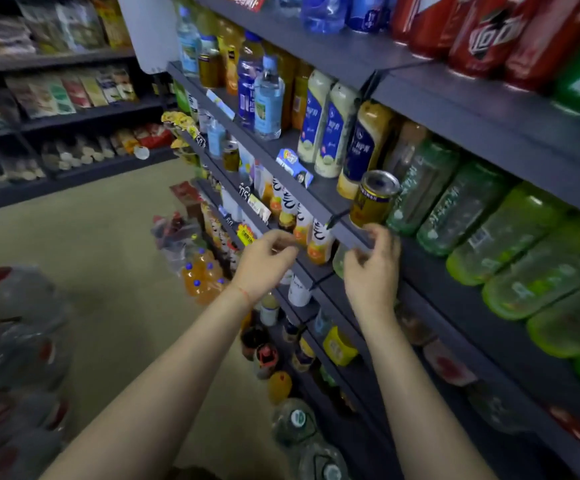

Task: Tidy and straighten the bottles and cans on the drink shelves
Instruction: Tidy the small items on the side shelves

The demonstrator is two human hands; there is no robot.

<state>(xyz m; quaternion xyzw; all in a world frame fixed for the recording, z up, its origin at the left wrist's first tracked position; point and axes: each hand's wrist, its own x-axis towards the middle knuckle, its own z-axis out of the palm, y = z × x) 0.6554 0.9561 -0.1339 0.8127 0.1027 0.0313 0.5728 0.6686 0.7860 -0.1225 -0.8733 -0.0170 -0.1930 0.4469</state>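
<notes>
A gold can (373, 199) stands at the front edge of the middle drink shelf (319, 202), next to green bottles (420, 192) on its right and cream bottles with blue labels (333, 129) behind it. My right hand (373, 268) hovers just below the can, fingers curled and apart, holding nothing. My left hand (266, 263) is raised in front of the shelf edge near the white-and-orange juice bottles (319, 242) one shelf down, fingers loosely bent and empty.
Red cans (489, 32) and blue water bottles (323, 10) fill the top shelf. Lower shelves hold mixed bottles (299, 355). Orange drink bottles (202, 275) stand on the floor at the shelf foot. Wrapped bottle packs (11, 341) sit at left; snack shelves (67, 91) line the far wall.
</notes>
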